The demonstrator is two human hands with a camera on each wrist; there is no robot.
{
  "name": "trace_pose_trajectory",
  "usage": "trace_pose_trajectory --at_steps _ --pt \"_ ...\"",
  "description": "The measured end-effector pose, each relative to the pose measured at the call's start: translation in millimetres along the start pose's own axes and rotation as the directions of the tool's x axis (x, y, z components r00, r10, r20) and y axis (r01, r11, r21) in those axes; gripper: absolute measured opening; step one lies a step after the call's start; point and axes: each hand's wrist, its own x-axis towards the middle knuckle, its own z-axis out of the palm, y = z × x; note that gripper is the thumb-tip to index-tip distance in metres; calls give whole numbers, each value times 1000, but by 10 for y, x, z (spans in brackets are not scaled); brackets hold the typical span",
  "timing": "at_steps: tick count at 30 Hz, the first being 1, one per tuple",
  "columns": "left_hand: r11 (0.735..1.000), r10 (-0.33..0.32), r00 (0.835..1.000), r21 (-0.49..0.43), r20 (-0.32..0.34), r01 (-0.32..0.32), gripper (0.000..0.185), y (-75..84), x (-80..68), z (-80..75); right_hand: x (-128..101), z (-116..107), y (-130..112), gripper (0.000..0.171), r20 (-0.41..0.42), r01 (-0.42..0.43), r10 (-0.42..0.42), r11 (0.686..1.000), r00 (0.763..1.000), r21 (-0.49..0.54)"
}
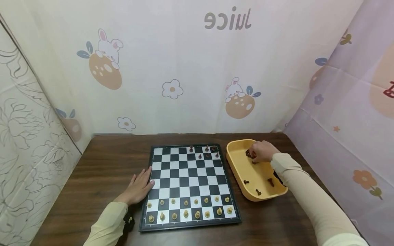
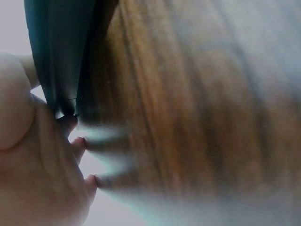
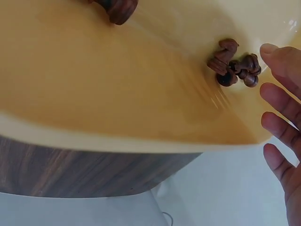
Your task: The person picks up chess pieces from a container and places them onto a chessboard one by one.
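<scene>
My left hand (image 1: 136, 188) lies flat at the left edge of the black-and-white chessboard (image 1: 184, 172), thumb and fingertips on its rim. In the left wrist view the palm is close up beside the dark board edge. My right hand (image 1: 263, 151) reaches down into the far end of a yellow tray (image 1: 250, 171). In the right wrist view its fingers (image 3: 277, 99) are spread and bent slightly, with nothing between them. Close by the thumb lies a cluster of dark brown chess pieces (image 3: 225, 63), a knight among them. Several more dark pieces (image 1: 270, 182) lie toward the tray's near end.
Two rows of gold chess pieces (image 1: 186, 213) stand along the board's near side. Several dark pieces (image 1: 207, 149) stand at its far right corner. Board and tray rest side by side on a brown wooden table (image 1: 101, 171), with patterned curtains (image 1: 184, 61) behind and at the sides.
</scene>
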Motion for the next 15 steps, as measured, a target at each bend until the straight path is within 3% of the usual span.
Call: trace_pose_trajectory --at_steps 8,15 --pt "1000 -7 1000 1 -7 7 66 16 -3 -5 32 29 -58 47 -17 39 -38 999 999 9" --pt "999 -16 1000 28 16 16 64 47 -16 -40 18 24 -108 41 24 51 -51 998 998 -37"
